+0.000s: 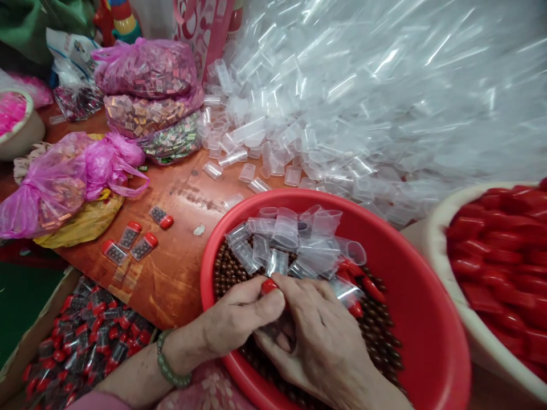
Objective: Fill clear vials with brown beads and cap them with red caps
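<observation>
Both my hands meet over a red plastic basin (410, 267) that holds small brown beads (228, 273), several clear plastic vials (290, 239) and a few red caps (371, 287). My left hand (235, 322), with a green bead bracelet on the wrist, is closed in a pinch; its thumb presses on a red cap (269, 286). My right hand (320, 336) is closed beside it, fingers curled round the same small capped vial, whose body is mostly hidden between the fingers.
A large heap of empty clear vials (342, 102) covers the table's far right. A white bowl of red caps (504, 262) stands at right. Filled capped vials (130, 239) lie on the wood; a cardboard box of them (85, 336) sits lower left. Pink bags (145, 68) are stacked at back left.
</observation>
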Demonstrator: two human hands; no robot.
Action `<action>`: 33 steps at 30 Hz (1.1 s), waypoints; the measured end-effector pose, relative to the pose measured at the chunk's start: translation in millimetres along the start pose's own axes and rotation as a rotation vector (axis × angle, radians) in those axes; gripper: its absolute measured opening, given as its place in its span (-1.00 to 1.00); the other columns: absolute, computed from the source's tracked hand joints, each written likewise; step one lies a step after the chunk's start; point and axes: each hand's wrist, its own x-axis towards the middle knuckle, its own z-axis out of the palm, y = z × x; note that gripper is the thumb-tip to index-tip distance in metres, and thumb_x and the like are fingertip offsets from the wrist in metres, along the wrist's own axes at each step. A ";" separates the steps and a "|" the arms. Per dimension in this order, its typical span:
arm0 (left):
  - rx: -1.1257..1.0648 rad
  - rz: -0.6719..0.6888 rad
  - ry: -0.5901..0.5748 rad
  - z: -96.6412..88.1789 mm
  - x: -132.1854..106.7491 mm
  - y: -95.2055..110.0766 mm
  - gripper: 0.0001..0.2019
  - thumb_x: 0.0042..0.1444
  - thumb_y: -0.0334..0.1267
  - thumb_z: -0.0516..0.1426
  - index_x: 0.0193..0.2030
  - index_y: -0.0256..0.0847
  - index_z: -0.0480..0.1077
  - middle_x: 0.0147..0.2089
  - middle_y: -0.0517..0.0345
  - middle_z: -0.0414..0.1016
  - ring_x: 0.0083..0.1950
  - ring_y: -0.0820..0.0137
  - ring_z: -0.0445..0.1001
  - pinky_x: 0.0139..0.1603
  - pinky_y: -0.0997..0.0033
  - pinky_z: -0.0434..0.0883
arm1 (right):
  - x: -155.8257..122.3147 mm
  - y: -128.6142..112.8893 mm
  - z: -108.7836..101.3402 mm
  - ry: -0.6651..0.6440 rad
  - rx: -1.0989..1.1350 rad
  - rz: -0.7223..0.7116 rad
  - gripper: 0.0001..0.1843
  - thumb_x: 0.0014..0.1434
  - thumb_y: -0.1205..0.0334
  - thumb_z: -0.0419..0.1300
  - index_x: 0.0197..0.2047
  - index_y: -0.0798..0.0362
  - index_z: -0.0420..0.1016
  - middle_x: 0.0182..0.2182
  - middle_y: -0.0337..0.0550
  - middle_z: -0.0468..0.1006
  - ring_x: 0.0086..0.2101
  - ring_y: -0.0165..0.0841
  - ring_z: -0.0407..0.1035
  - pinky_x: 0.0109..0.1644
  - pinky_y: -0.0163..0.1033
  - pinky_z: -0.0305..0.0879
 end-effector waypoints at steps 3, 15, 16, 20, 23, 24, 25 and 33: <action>0.069 0.043 0.045 3.0 0.7 -0.1 -0.37 0.13 0.31 0.02 -0.15 -0.33 0.42 -0.40 0.12 0.41 -0.49 0.52 0.33 -0.44 0.51 0.32 | -1.8 -4.8 1.2 0.006 -0.033 -0.018 -0.52 0.12 0.29 0.12 0.09 0.28 0.23 -0.32 0.08 0.54 -0.36 -0.20 0.42 -0.29 -0.09 0.33; 0.446 0.441 0.679 -29.2 -59.1 26.2 -0.60 0.27 0.07 0.01 -0.03 -0.23 0.37 -0.40 0.19 0.43 -0.41 0.49 0.41 -0.36 0.54 0.38 | 23.9 27.0 -14.9 -0.303 0.019 0.090 -0.68 0.30 0.18 0.09 0.08 0.12 0.29 -0.08 0.04 0.54 -0.13 -0.19 0.47 -0.13 -0.11 0.41; 0.562 0.500 0.821 -41.5 -63.8 33.1 -0.62 0.27 0.06 0.03 -0.04 -0.22 0.38 -0.39 0.19 0.45 -0.40 0.48 0.42 -0.33 0.53 0.39 | 30.8 29.1 -10.4 -0.312 -0.031 0.076 -0.76 0.28 0.19 0.12 -0.02 0.10 0.35 -0.16 0.01 0.56 -0.18 -0.18 0.46 -0.15 -0.10 0.39; 1.019 0.530 1.155 -95.9 -72.3 51.4 -0.59 0.27 0.06 -0.01 -0.05 -0.24 0.40 -0.31 0.10 0.52 -0.32 0.37 0.50 -0.20 0.38 0.46 | 52.2 26.9 11.9 -0.474 -0.199 0.099 -0.85 0.13 0.22 0.26 -0.29 0.11 0.41 -0.38 -0.01 0.53 -0.31 -0.10 0.39 -0.26 -0.07 0.28; 1.376 0.488 1.284 -120.3 -70.3 50.9 -0.53 0.24 0.01 0.02 0.08 -0.34 0.37 -0.02 -0.16 0.51 0.02 0.13 0.49 0.11 0.07 0.40 | 54.9 27.0 26.2 -0.519 -0.200 0.163 -0.83 0.04 0.32 0.29 -0.28 0.16 0.42 -0.42 0.02 0.53 -0.32 -0.06 0.38 -0.29 -0.07 0.25; 1.444 0.520 1.290 -121.9 -68.6 48.4 -0.51 0.22 -0.02 0.04 0.13 -0.37 0.33 0.08 -0.23 0.46 0.13 0.08 0.43 0.19 0.01 0.34 | 53.3 28.7 29.5 -0.515 -0.184 0.170 -0.80 0.03 0.35 0.29 -0.24 0.18 0.42 -0.41 0.03 0.53 -0.31 -0.06 0.38 -0.28 -0.07 0.26; 1.467 0.565 1.274 -119.8 -66.7 45.2 -0.50 0.21 -0.05 0.07 0.17 -0.37 0.30 0.15 -0.25 0.41 0.20 0.07 0.38 0.24 -0.01 0.30 | 51.1 30.8 31.9 -0.509 -0.166 0.172 -0.78 0.03 0.37 0.27 -0.21 0.19 0.41 -0.39 0.03 0.54 -0.30 -0.06 0.39 -0.26 -0.07 0.28; 1.241 0.816 0.766 -45.5 -38.7 14.9 -0.68 0.26 -0.39 0.00 0.14 -0.29 0.31 0.16 -0.08 0.43 0.23 0.32 0.38 0.29 0.28 0.31 | 27.0 37.4 6.0 -0.354 0.161 0.130 -0.59 0.16 0.29 0.23 0.08 0.12 0.33 -0.13 -0.06 0.55 -0.13 -0.22 0.36 -0.02 -0.13 0.33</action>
